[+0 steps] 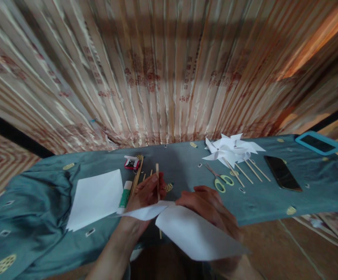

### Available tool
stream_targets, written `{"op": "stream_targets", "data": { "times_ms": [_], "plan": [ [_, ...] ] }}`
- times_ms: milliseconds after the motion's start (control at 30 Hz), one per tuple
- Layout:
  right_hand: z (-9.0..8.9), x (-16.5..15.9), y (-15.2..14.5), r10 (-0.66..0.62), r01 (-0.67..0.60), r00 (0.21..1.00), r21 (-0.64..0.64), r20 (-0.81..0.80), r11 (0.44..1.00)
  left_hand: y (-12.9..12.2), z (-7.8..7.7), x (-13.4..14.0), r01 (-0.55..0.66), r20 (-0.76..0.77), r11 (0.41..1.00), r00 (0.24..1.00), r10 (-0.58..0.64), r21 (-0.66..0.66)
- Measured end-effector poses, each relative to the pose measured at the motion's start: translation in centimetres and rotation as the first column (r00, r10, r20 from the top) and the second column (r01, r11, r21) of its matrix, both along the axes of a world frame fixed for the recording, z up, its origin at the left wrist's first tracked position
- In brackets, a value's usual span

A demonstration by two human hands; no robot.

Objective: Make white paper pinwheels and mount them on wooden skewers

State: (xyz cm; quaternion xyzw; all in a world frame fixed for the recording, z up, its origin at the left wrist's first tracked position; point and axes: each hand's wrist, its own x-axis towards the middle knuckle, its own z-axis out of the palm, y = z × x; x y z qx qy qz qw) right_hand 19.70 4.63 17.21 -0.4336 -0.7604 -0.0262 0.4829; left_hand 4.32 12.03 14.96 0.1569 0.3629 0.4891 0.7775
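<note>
My left hand [147, 190] is closed around a thin wooden stick [157, 171], which stands nearly upright with its top above my fingers and its lower end below the paper. In my right hand [208, 204] is a white paper pinwheel [192, 233], its blades curling out below and to the left. One blade passes in front of my left wrist. The pinwheel's centre lies close to the stick; I cannot tell whether they touch. My right fingertips are partly hidden behind my hand.
On the cloth-covered table [183, 167] lie white paper sheets [95, 198], a glue stick [125, 194], a small red-and-white box [132, 163] of pins and more sticks [138, 173]. To the right are scissors [221, 182], several finished pinwheels [234, 149], a phone [282, 174] and a blue-framed device [319, 142].
</note>
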Motion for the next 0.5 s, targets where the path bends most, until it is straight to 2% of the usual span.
{"op": "stream_targets", "data": {
  "times_ms": [233,300,367,500],
  "plan": [
    [-0.9,0.4,-0.4,0.03,-0.03,0.999,-0.006,0.013,1.0,1.5,0.5,-0.8,-0.111,0.085,0.992,0.99,0.115,-0.052],
    [-1.1,1.0,-0.3,0.013,-0.014,0.999,-0.035,-0.043,0.999,1.8,0.7,-1.2,-0.136,0.115,0.989,0.983,0.141,-0.048],
    [-1.2,1.7,-0.1,-0.06,0.048,0.985,-0.081,-0.159,0.996,2.2,0.8,-1.7,-0.192,0.135,0.98,0.971,0.197,-0.05],
    [-1.3,2.8,0.4,-0.095,0.043,0.934,-0.156,-0.343,0.987,2.7,1.2,-2.5,-0.291,0.191,0.954,0.935,0.298,-0.068]
  ]
}}
